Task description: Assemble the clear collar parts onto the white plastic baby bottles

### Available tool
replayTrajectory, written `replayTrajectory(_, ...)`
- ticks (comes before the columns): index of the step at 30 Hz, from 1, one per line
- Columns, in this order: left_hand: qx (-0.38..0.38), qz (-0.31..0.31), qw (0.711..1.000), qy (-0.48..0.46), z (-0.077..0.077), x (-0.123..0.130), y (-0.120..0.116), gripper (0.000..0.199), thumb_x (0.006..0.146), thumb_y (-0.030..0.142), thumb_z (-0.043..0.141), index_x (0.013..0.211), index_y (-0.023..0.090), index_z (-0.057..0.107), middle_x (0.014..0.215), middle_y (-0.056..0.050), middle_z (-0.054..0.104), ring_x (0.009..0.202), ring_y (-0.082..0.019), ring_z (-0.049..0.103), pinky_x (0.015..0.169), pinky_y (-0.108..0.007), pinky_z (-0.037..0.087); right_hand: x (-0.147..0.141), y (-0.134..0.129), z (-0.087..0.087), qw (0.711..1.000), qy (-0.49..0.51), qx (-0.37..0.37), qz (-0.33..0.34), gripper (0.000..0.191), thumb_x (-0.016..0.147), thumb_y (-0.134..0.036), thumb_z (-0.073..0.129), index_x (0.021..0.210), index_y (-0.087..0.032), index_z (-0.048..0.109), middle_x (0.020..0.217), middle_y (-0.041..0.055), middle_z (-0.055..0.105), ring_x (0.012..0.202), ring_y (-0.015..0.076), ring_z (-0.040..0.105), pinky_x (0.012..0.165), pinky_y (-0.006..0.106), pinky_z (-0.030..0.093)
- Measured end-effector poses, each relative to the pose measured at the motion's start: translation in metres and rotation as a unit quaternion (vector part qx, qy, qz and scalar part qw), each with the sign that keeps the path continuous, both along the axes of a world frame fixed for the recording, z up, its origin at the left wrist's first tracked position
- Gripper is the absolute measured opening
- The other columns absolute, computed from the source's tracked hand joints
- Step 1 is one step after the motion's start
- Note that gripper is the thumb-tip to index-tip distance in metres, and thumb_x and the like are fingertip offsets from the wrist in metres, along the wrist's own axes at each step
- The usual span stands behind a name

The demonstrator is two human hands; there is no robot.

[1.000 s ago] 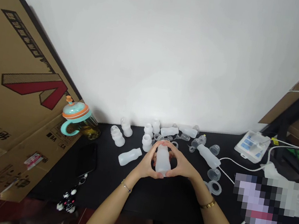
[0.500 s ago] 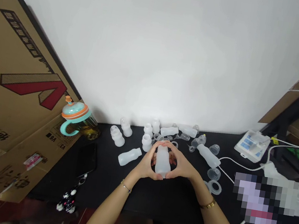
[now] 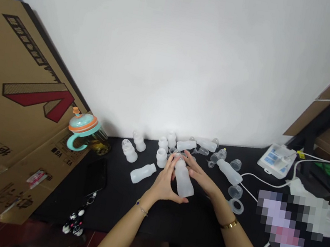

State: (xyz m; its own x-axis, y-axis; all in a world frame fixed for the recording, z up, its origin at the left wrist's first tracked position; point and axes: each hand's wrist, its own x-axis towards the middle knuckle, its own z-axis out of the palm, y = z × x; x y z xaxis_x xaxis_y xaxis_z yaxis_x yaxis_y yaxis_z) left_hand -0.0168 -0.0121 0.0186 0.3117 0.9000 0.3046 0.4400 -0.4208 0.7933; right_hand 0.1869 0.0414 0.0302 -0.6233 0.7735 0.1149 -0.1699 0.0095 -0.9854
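A frosted white baby bottle lies between my hands, tilted with its base toward me and to the right. My left hand grips its left side, thumb stretched along the base and fingers up by the neck. Bent around the upper right side and neck is my right hand. Something clear shows at the neck, partly hidden by fingers. Left of my hands, another frosted bottle lies on its side. Behind them stand small white bottles, and a clear ring lies to the right.
The black table meets a white wall. At left are a cardboard box, a lidded jug and a phone. Clear caps, another bottle, a white case and a cable are at right.
The bottle has turned from nearly straight to slanting, its base swinging right. My right hand has moved off the base up toward the neck, while the left thumb has stretched under the base.
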Motion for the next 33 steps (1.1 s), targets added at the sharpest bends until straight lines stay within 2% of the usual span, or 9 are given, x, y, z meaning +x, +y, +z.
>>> replayTrajectory(2,0.009,0.014,0.999,0.035,0.0011,0.0019,-0.0016,0.151,0.043,0.058,0.096,0.163,0.033,0.007,0.17,-0.016,-0.004,0.144,-0.049,0.034,0.091,-0.051,0.059,-0.0012,-0.0009,0.0037,0.997,-0.029,-0.035,-0.063,0.079,0.086,-0.067,0.066,0.153,-0.033,0.043,0.154,0.0115,0.048,0.122,0.0278,0.06,0.094,0.04,0.051)
replayTrajectory(4,0.007,0.023,0.998,0.06,0.0028,0.0025,-0.002,0.15,0.044,0.06,0.095,0.163,0.033,0.007,0.17,-0.016,-0.006,0.14,-0.047,0.041,0.089,-0.051,0.06,-0.0031,-0.0019,0.0067,0.992,-0.047,-0.071,-0.097,0.063,0.088,-0.065,0.063,0.139,-0.027,0.06,0.131,0.0108,0.065,0.107,0.0258,0.066,0.085,0.037,0.054)
replayTrajectory(7,0.012,0.031,0.995,0.092,0.0057,0.0026,-0.0022,0.15,0.046,0.061,0.094,0.163,0.033,0.004,0.17,-0.018,-0.008,0.132,-0.044,0.052,0.092,-0.053,0.058,-0.0061,-0.0023,0.0078,0.989,-0.044,-0.101,-0.095,0.053,0.088,-0.063,0.065,0.118,-0.02,0.071,0.107,0.0082,0.071,0.09,0.0222,0.067,0.076,0.033,0.053)
replayTrajectory(11,0.018,0.02,0.994,0.106,0.0073,0.0038,-0.0035,0.15,0.047,0.061,0.093,0.163,0.033,0.001,0.169,-0.019,-0.008,0.129,-0.043,0.055,0.097,-0.058,0.055,-0.0075,-0.0025,0.0067,0.989,-0.039,-0.113,-0.086,0.048,0.088,-0.059,0.067,0.114,-0.019,0.073,0.099,0.0066,0.072,0.091,0.0219,0.067,0.076,0.032,0.052)
replayTrajectory(21,0.01,-0.008,0.992,0.125,0.0071,0.0046,-0.0047,0.154,0.046,0.07,0.09,0.163,0.035,-0.004,0.17,-0.018,-0.009,0.128,-0.044,0.056,0.093,-0.057,0.056,-0.008,-0.0038,0.0076,0.985,-0.034,-0.136,-0.097,0.041,0.083,-0.055,0.073,0.101,-0.018,0.076,0.091,0.0057,0.073,0.086,0.0215,0.067,0.077,0.032,0.05)
replayTrajectory(30,0.003,-0.028,0.996,0.082,0.0064,0.0035,-0.0043,0.163,0.045,0.065,0.093,0.16,0.036,-0.018,0.169,-0.021,-0.012,0.111,-0.036,0.064,0.084,-0.052,0.059,-0.0085,-0.0024,0.0022,0.985,-0.016,-0.146,-0.096,0.041,0.079,-0.054,0.077,0.097,-0.016,0.073,0.09,0.0066,0.072,0.083,0.0222,0.067,0.077,0.035,0.051)
replayTrajectory(33,-0.011,-0.042,0.995,0.084,0.0081,0.0041,-0.0038,0.161,0.046,0.065,0.093,0.16,0.037,-0.018,0.17,-0.019,-0.011,0.12,-0.039,0.061,0.09,-0.054,0.058,-0.01,-0.0034,0.0027,0.985,-0.02,-0.128,-0.117,0.041,0.078,-0.055,0.077,0.092,-0.017,0.072,0.085,0.0052,0.07,0.079,0.0227,0.066,0.075,0.036,0.05)
